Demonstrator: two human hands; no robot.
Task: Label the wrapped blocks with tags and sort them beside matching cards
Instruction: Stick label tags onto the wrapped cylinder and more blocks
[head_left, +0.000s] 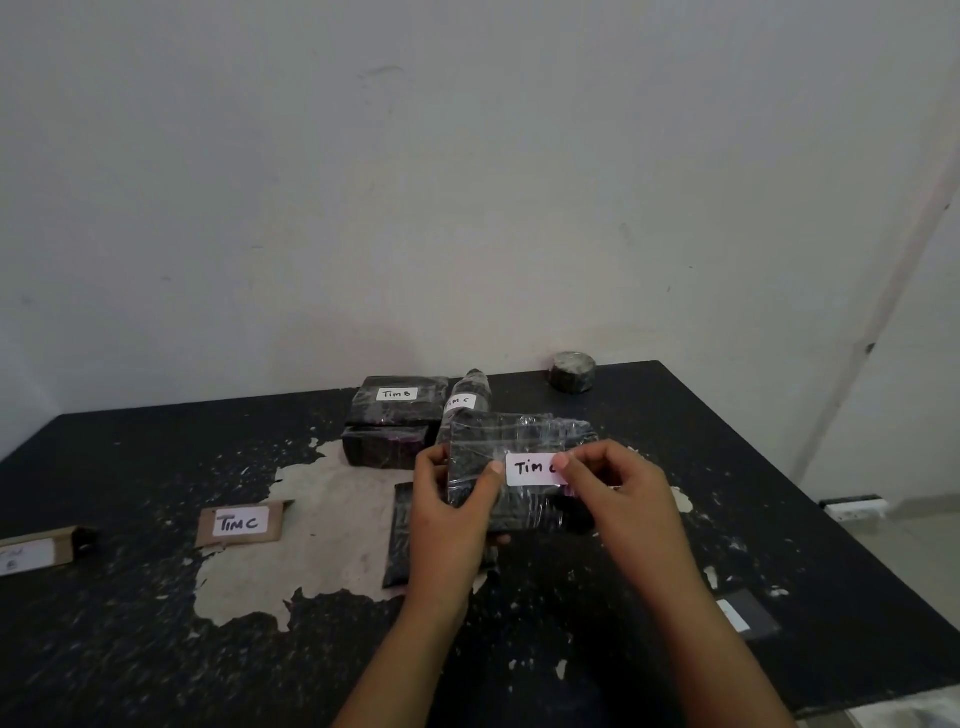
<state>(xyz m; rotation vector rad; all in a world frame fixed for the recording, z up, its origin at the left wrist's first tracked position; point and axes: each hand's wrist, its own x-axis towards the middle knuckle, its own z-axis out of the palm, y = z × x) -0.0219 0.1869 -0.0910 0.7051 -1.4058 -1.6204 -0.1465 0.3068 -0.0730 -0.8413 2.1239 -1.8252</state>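
Note:
My left hand grips the left end of a black wrapped block, held tilted above the table. A white tag reading "TIM C" lies on the block's face. My right hand pinches the tag's right end, covering the last letter. Behind stand a block tagged "TIM B" stacked on another block, and a rounded wrapped piece tagged "TIM C". A flat black wrapped block lies under my left wrist. A brown card marked "TIM C" lies at the left.
A second brown card sits at the far left edge. A grey tape roll stands at the back by the wall. A dark sheet with a white strip lies at the right. The black table has a worn pale patch in the middle.

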